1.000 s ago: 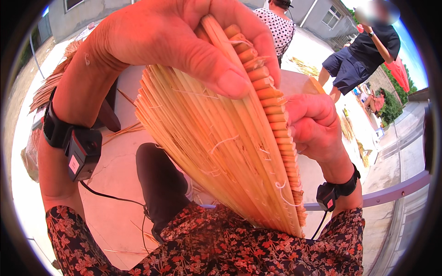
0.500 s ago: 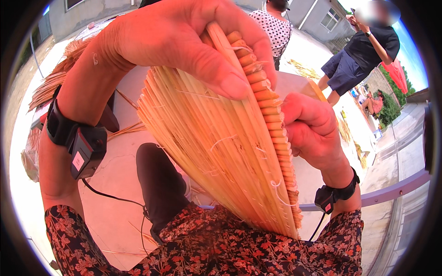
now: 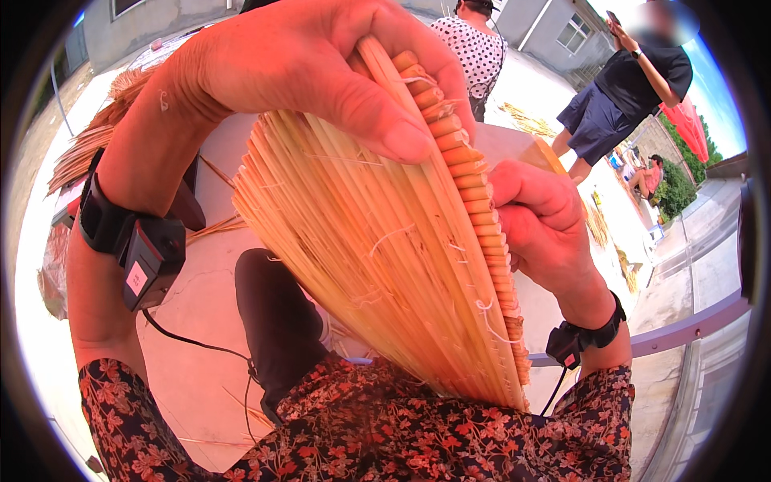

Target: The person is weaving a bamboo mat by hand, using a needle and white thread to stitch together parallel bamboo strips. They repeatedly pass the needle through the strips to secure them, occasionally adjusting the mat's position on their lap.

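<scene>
Holding stalk bundle (image 3: pixel 361 257) at frame centre, slanting from the top down to the shirt (image 3: pixel 401 434) at lower centre. Pinched near its top by left grip (image 3: pixel 317 68). Seeing right grip (image 3: pixel 546 221) curled just beside the cut ends (image 3: pixel 482 218), right of centre; can't tell whether pinching anything. Could splay or skew if pinched too lightly up top. Could also snag by the loose thread (image 3: pixel 483 306), lower right, if dragged across the shirt.

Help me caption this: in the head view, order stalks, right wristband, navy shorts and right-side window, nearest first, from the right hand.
1. Stalks: right at the right hand, mostly left.
2. Wristband: just below the hand.
3. Navy shorts: beyond, upper right.
4. Window: farthest, near the top.
</scene>
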The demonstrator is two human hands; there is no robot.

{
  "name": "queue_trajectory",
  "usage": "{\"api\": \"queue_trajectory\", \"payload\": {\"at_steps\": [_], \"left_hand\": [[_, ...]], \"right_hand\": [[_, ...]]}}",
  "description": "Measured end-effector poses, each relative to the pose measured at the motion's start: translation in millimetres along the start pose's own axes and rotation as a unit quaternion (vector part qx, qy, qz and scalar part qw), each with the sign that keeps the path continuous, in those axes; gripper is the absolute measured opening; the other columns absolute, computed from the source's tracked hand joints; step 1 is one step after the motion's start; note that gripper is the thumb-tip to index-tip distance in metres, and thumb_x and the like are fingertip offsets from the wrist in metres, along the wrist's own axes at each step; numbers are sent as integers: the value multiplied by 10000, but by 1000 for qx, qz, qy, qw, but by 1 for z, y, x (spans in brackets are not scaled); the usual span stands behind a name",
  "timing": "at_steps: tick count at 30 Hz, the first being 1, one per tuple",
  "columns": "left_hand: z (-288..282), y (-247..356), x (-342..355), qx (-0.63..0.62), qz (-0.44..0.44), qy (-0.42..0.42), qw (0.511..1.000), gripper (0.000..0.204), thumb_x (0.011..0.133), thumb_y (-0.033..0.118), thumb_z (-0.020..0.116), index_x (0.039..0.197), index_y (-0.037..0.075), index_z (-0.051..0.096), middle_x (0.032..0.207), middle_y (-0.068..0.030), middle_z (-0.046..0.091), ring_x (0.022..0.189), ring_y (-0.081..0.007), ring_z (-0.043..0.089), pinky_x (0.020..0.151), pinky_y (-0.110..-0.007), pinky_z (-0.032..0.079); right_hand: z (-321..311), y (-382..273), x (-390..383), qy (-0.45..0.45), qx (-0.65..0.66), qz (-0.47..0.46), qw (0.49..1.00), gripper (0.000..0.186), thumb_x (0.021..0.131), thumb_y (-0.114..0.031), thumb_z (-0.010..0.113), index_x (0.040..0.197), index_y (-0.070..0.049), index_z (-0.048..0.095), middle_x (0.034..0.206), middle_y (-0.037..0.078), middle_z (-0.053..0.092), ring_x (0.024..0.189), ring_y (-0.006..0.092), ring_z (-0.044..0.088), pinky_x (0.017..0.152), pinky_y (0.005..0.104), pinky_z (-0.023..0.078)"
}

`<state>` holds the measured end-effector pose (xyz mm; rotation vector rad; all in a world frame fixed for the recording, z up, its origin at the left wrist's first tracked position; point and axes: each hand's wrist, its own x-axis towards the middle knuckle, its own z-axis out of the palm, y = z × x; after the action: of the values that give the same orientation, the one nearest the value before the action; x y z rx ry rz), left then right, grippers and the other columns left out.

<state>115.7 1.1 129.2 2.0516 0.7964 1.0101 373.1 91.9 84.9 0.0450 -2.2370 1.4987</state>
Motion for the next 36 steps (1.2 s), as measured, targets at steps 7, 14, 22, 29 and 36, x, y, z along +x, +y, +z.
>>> {"api": "queue_trajectory", "payload": {"at_steps": [7, 14, 22, 29, 36], "left_hand": [[4, 8, -2, 12, -7, 3, 1000, 474, 699, 278, 853, 1007, -50, 702, 916, -97, 705, 847, -149, 661, 784, -263, 511], [2, 11, -3, 41, -8, -1, 999, 470, 705, 278, 850, 1009, -48, 703, 917, -91, 704, 850, -144, 658, 786, -262, 505], [8, 15, 0, 38, -3, 8, 999, 481, 711, 298, 853, 1016, -43, 705, 921, -88, 704, 850, -143, 653, 787, -262, 501], [3, 14, 2, 53, -5, -10, 999, 478, 718, 294, 851, 1021, -46, 703, 924, -87, 705, 850, -136, 651, 786, -256, 499], [6, 23, 3, 58, -41, -1, 997, 462, 718, 277, 852, 1014, -46, 702, 909, -80, 712, 832, -124, 658, 775, -249, 510]], "right_hand": [[15, -24, -11, 38, -36, 81, 995, 360, 863, -168, 738, 1129, 3, 566, 886, 2, 593, 753, 24, 492, 653, 187, 388], [32, -48, -9, 90, -121, 207, 967, 369, 813, -112, 763, 1087, -17, 536, 941, -4, 625, 807, -3, 527, 720, 158, 410], [36, -46, -13, 110, -34, 187, 976, 281, 853, -50, 709, 1080, -30, 545, 900, -17, 626, 771, -4, 528, 701, 160, 418], [38, -47, -14, 141, 22, 208, 968, 310, 846, -53, 716, 1093, -37, 529, 945, 12, 652, 801, 21, 569, 722, 180, 454], [35, -46, -11, 130, 33, 213, 968, 371, 829, -39, 718, 1129, -43, 500, 1007, 28, 659, 863, 36, 596, 777, 199, 478]]}}
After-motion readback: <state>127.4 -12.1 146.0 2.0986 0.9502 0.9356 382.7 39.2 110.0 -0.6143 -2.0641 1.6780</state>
